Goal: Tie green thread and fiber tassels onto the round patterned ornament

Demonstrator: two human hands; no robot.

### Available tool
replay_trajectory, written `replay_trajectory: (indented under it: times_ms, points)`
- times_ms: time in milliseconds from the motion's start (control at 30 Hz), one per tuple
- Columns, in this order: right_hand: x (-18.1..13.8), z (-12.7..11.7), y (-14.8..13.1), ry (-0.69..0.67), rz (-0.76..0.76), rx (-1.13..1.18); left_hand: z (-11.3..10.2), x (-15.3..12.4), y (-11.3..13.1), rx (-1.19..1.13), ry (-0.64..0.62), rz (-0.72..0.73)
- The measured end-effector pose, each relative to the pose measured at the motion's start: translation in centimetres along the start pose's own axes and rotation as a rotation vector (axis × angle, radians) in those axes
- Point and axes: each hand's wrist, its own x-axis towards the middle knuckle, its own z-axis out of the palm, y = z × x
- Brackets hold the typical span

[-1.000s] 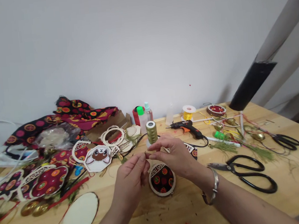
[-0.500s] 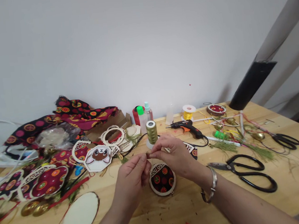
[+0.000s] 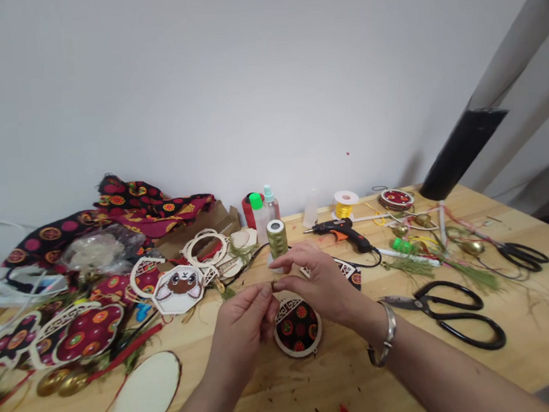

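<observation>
My left hand and my right hand meet above the wooden table, fingertips pinched together on a small thing I cannot make out, perhaps thin gold thread. Right below them lies a round ornament with a pale wooden frame and dark red patterned cloth. A spool of gold-green thread stands just behind my hands. My right wrist wears a silver bangle.
Large black scissors lie to the right, a smaller pair farther right. A black and orange glue gun, yellow wire spool and bottles stand at the back. Patterned cloth, wooden frames and an oval blank crowd the left.
My hands have stayed pinched together over the round ornament, shifting only slightly. The view has tipped a little.
</observation>
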Motion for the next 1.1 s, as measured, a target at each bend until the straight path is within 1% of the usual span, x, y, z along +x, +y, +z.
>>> replay_trajectory:
  times_ms: [167,400,567,667,800,900,1100]
  points:
    - [0.2,-0.3,0.1,-0.083,-0.065,0.026,-0.1,-0.1,-0.1,0.016,-0.017,-0.012]
    - [0.3,-0.5,0.5,-0.103,-0.112,0.003,-0.2,-0.1,0.0,0.05,-0.058,-0.016]
    - [0.4,-0.7,0.5,-0.083,-0.151,-0.033,0.0,-0.1,0.4,-0.04,-0.087,-0.069]
    - [0.3,-0.9,0.3,-0.111,-0.185,-0.071,0.1,-0.1,0.6,-0.091,-0.094,-0.098]
    - [0.2,-1.0,0.2,-0.144,-0.185,-0.126,0.1,0.0,0.6,-0.173,-0.102,-0.117]
    - [0.2,-1.0,0.2,-0.142,-0.178,-0.156,0.0,0.1,0.5,-0.225,-0.116,-0.131]
    - [0.2,-1.0,0.4,-0.132,-0.215,-0.17,0.0,0.2,0.8,-0.266,-0.128,-0.136]
